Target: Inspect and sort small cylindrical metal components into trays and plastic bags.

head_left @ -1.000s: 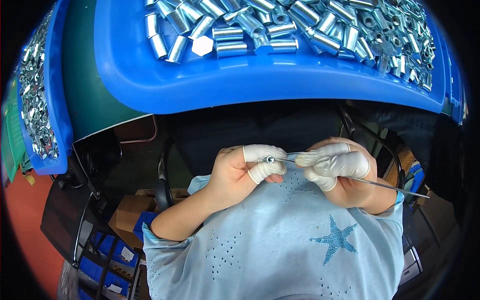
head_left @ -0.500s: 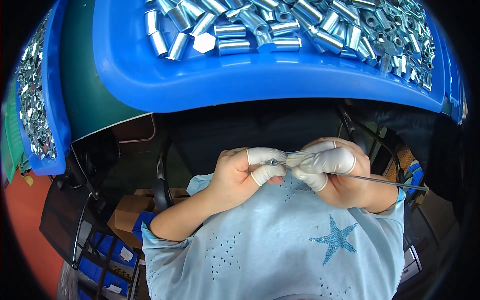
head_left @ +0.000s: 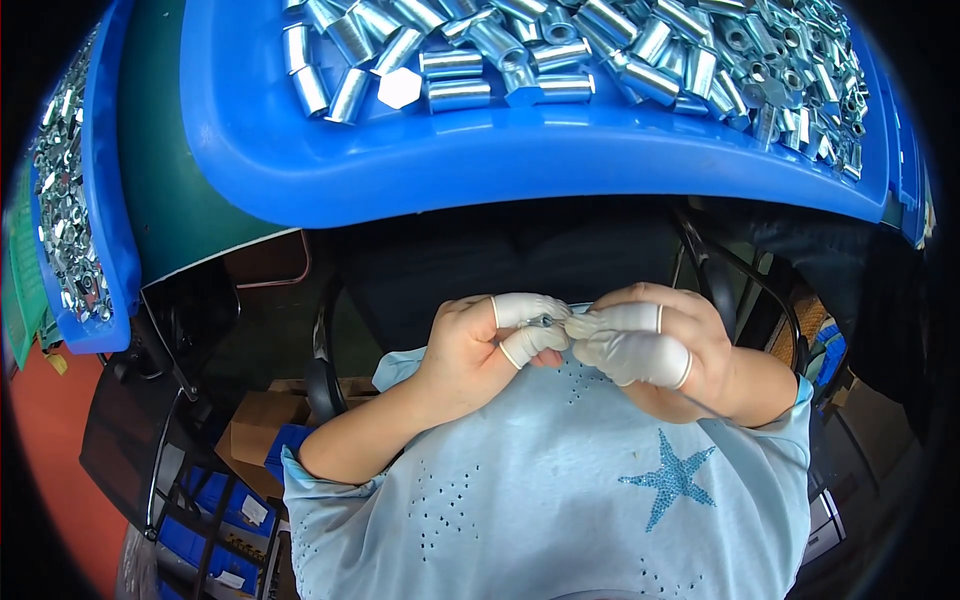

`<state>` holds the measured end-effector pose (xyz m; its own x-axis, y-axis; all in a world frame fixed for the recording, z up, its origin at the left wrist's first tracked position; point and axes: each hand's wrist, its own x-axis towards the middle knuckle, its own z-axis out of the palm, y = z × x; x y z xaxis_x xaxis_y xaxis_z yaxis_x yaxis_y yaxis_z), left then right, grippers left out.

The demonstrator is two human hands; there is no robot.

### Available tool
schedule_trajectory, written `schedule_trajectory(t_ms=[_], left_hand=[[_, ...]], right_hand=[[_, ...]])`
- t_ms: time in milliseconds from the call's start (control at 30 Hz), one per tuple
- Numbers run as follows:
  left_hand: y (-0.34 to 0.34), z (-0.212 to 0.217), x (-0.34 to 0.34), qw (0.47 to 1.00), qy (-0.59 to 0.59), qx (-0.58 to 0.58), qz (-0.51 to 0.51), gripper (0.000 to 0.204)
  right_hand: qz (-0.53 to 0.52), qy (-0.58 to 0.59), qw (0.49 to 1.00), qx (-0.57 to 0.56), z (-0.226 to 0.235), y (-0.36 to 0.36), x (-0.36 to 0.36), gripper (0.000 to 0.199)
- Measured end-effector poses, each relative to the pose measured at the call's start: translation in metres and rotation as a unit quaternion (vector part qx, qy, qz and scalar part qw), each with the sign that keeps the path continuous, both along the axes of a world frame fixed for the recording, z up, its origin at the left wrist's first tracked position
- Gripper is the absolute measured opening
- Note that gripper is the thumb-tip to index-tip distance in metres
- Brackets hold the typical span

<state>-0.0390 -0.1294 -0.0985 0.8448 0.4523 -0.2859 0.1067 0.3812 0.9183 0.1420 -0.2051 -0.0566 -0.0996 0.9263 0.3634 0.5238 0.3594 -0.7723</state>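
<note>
My left hand (head_left: 475, 345) pinches a small metal rivet nut (head_left: 541, 321) between thumb and forefinger, both in white finger cots. Only its round holed end shows; the rest is covered by fingers. Close against it, my right hand (head_left: 650, 340), also in white finger cots, has its fingers pressed together at the nut's far side. A thin metal rod (head_left: 704, 406) shows as a short blurred length below the right hand; its tip is hidden by the fingers. Ahead lies a blue tray (head_left: 480, 175) heaped with shiny cylindrical rivet nuts (head_left: 460, 95).
On the left stands another blue tray (head_left: 112, 200) with many small metal parts (head_left: 65, 220). Both trays rest on a green tabletop (head_left: 180, 190). Below are a cardboard box (head_left: 258, 430), blue bins (head_left: 245, 505) and a black chair (head_left: 130, 440).
My right hand has turned and moved slightly left and closer to the left hand. The rod, earlier sticking out far to the right, now points down and is mostly hidden.
</note>
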Motion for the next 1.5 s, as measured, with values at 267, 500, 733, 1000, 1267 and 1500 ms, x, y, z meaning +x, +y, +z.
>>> schedule_trajectory(t_ms=[267, 500, 733, 1000, 1267, 1500], left_hand=[[0.002, -0.004, -0.004, 0.994, -0.056, -0.091, 0.002, 0.014], [0.003, -0.009, -0.008, 0.984, -0.037, -0.175, -0.007, 0.016], [0.008, -0.006, -0.003, 0.995, -0.049, -0.086, 0.007, 0.019], [0.005, -0.005, -0.001, 0.994, -0.052, -0.096, 0.015, 0.02], [0.006, -0.002, 0.0, 0.996, -0.038, -0.078, 0.003, 0.018], [0.005, -0.002, 0.0, 1.0, -0.028, -0.005, 0.0, 0.017]], right_hand=[[0.066, 0.056, 0.994, 0.061, -0.014, 0.003, 0.003, 0.029], [0.052, 0.221, 0.97, -0.092, -0.006, -0.005, 0.01, 0.026], [-0.032, 0.128, 0.987, -0.091, -0.001, -0.004, 0.008, 0.017], [-0.023, 0.094, 0.987, -0.126, 0.009, -0.003, 0.005, 0.023], [-0.024, 0.076, 0.989, -0.128, 0.007, -0.003, 0.002, 0.018], [-0.018, 0.056, 0.993, -0.102, 0.006, 0.005, 0.002, 0.017]])
